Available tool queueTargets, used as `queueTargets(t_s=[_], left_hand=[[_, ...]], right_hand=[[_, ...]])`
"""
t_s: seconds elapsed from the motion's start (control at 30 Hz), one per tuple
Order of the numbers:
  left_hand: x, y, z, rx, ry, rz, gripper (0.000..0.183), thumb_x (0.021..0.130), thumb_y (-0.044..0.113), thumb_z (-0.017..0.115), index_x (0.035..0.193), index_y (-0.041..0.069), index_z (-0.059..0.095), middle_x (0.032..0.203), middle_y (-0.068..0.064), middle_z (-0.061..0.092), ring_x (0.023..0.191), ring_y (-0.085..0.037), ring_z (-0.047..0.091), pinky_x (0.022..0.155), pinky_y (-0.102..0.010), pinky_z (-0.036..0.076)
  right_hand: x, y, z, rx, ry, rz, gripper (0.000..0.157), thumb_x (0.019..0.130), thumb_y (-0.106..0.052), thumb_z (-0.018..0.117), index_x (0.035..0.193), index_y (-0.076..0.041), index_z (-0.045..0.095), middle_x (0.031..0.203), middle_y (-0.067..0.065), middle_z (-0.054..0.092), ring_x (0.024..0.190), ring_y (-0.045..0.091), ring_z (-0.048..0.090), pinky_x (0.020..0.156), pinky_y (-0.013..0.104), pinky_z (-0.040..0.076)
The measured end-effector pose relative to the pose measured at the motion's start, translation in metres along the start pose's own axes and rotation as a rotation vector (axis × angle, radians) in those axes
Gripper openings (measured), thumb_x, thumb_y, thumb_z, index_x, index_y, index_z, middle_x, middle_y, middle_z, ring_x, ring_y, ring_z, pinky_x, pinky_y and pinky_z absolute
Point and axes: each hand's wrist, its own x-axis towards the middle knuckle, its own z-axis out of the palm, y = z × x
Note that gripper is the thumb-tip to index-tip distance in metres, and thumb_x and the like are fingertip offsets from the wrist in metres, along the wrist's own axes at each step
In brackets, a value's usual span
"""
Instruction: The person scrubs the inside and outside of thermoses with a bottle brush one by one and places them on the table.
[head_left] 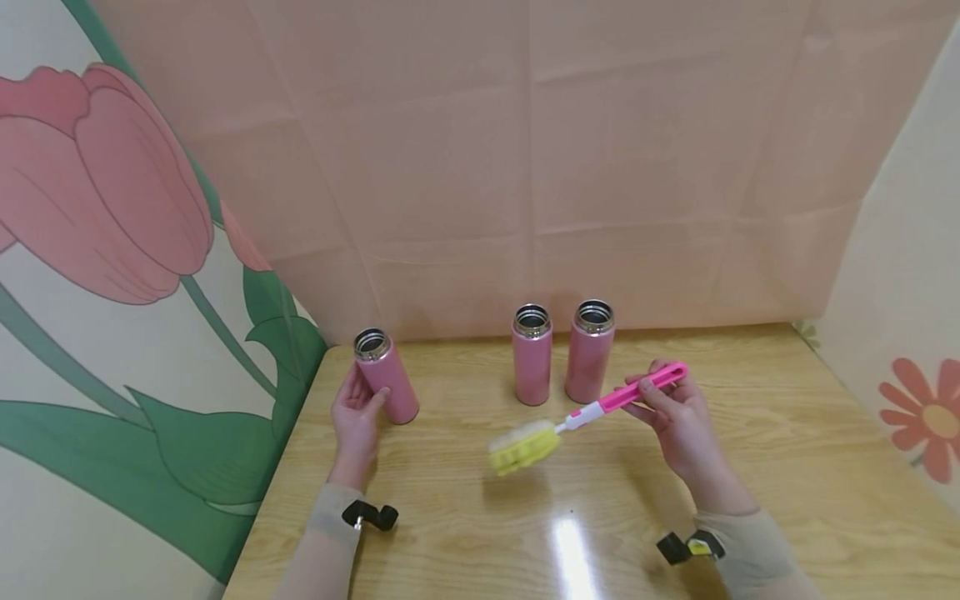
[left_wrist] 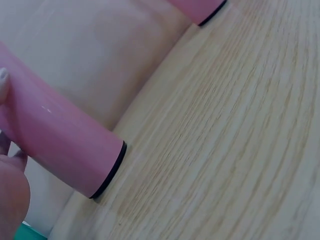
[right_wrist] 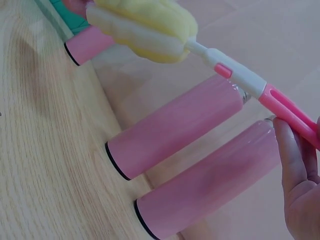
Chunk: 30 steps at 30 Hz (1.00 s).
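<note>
At the left of the head view, my left hand [head_left: 356, 423] grips a pink bottle [head_left: 392, 383] with no lid, thumb on its near side and fingers behind it. Its black-rimmed base [left_wrist: 112, 172] meets the tabletop in the left wrist view. My right hand [head_left: 684, 429] holds a bottle brush [head_left: 592, 414] by its pink handle, in the air over the table. The brush's yellow and white sponge head [right_wrist: 150, 30] points left, apart from any bottle. Two more lidless pink bottles, one left [head_left: 532, 367] and one right [head_left: 590, 354], stand upright behind the brush.
The wooden table [head_left: 450, 517] ends at the back against a wall covered with a pink sheet [head_left: 465, 167]. A wall with a large tulip picture [head_left: 135, 183] borders the left side. On the right is a pale wall with a red flower [head_left: 915, 383].
</note>
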Motion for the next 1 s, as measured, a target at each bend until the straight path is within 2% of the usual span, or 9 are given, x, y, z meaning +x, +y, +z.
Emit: queueTargets(t_s=[0.17,0.27,0.4,0.53,0.67,0.77,0.83,0.9,1.0], left_hand=[[-0.004,0.005,-0.001,0.012,-0.036,0.049,0.085,0.098,-0.008,0.072,0.169,0.013,0.031,0.173,-0.003,0.036,0.158,-0.017,0.033,0.128,-0.037,0.026],[-0.008,0.01,0.001,0.004,-0.043,0.127,0.09,0.098,-0.01,0.07,0.171,0.012,0.023,0.176,-0.002,0.028,0.161,-0.016,0.024,0.13,-0.035,0.019],[-0.015,0.022,0.007,0.068,-0.022,0.226,0.093,0.097,-0.01,0.071,0.172,0.015,0.021,0.178,0.001,0.02,0.163,-0.013,0.012,0.129,-0.026,0.014],[-0.028,0.033,0.02,0.182,-0.025,0.34,0.099,0.094,-0.013,0.072,0.172,0.016,0.02,0.18,-0.003,0.011,0.165,-0.017,0.003,0.131,-0.031,0.008],[-0.043,0.037,0.04,0.285,-0.019,0.525,0.103,0.086,-0.02,0.074,0.17,0.005,0.02,0.18,-0.014,0.005,0.165,-0.028,-0.001,0.132,-0.044,0.003],[-0.053,0.039,0.061,0.309,-0.055,0.635,0.103,0.083,-0.02,0.077,0.167,-0.002,0.021,0.179,-0.018,0.004,0.165,-0.031,-0.002,0.132,-0.046,0.004],[-0.058,0.039,0.078,0.277,-0.133,0.662,0.105,0.084,-0.019,0.078,0.168,-0.002,0.018,0.178,-0.02,0.002,0.165,-0.032,-0.003,0.132,-0.046,0.004],[-0.061,0.038,0.095,0.26,-0.219,0.642,0.104,0.088,-0.014,0.078,0.17,0.002,0.016,0.179,-0.018,0.003,0.165,-0.032,-0.002,0.132,-0.046,0.005],[-0.064,0.032,0.12,0.229,-0.325,0.543,0.101,0.093,-0.005,0.078,0.172,0.008,0.016,0.18,-0.013,0.008,0.165,-0.031,0.003,0.132,-0.045,0.009]], right_hand=[[0.0,-0.001,-0.002,0.002,0.024,-0.01,0.009,0.111,-0.003,0.055,0.114,-0.012,0.056,0.105,0.003,0.077,0.099,0.017,0.078,0.09,0.036,0.063],[0.0,-0.003,-0.003,0.022,0.036,-0.02,0.011,0.11,-0.001,0.055,0.115,-0.012,0.057,0.105,0.005,0.077,0.1,0.017,0.078,0.09,0.036,0.063],[0.002,-0.007,-0.001,0.082,0.058,-0.078,0.014,0.11,0.002,0.053,0.116,-0.009,0.058,0.103,0.008,0.077,0.098,0.02,0.078,0.087,0.037,0.064],[0.005,-0.02,0.003,0.143,0.084,-0.167,0.012,0.109,0.005,0.053,0.116,-0.004,0.058,0.102,0.012,0.077,0.095,0.024,0.079,0.084,0.039,0.064],[0.01,-0.041,0.009,0.169,0.117,-0.249,0.013,0.108,0.006,0.054,0.117,-0.002,0.058,0.102,0.013,0.076,0.093,0.025,0.079,0.082,0.039,0.065],[0.018,-0.061,0.016,0.197,0.13,-0.317,0.013,0.106,0.006,0.056,0.118,0.0,0.057,0.102,0.015,0.074,0.093,0.026,0.078,0.082,0.04,0.065],[0.026,-0.077,0.023,0.23,0.13,-0.369,0.015,0.105,0.007,0.058,0.119,0.003,0.055,0.102,0.018,0.073,0.093,0.029,0.077,0.081,0.042,0.065],[0.035,-0.092,0.03,0.266,0.138,-0.423,0.018,0.103,0.009,0.06,0.12,0.005,0.055,0.102,0.021,0.072,0.091,0.032,0.077,0.08,0.043,0.066],[0.049,-0.11,0.04,0.306,0.158,-0.493,0.023,0.1,0.011,0.065,0.121,0.008,0.055,0.102,0.026,0.07,0.09,0.035,0.076,0.079,0.047,0.065]])
